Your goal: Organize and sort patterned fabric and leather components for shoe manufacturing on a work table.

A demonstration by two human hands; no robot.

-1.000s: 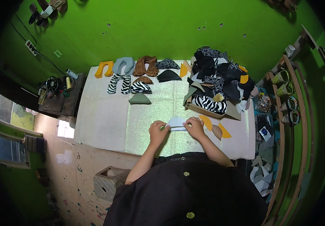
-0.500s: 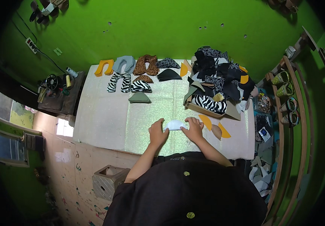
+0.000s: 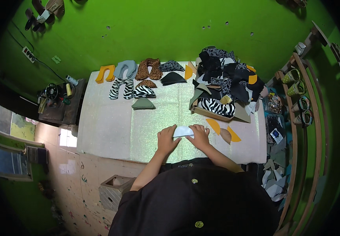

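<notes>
A small stack of white half-moon pieces (image 3: 183, 131) lies near the front of the table, between my two hands. My left hand (image 3: 167, 140) grips its left end, fingers over the far side and thumb along the near edge. At the opposite end, my right hand (image 3: 200, 137) is closed on it in the same way. Just right of that hand are two yellow half-moon pieces (image 3: 213, 126) and a brown one (image 3: 225, 136). Beyond my hands, an olive-green half-moon stack (image 3: 143, 104) sits beside zebra-print half-moons (image 3: 144, 91).
The pale, shiny table (image 3: 103, 129) bears yellow (image 3: 106, 73), grey, leopard and zebra U-shaped stacks at the back left. A cardboard box (image 3: 217, 115) heaped with scraps stands at right. A sewing machine (image 3: 52, 91) is at far left, a wooden rack with sandals (image 3: 292, 76) at right.
My fingers have closed further over the ends of the white stack, so less of it shows. My left hand has turned inward slightly. The whole view has shifted a little.
</notes>
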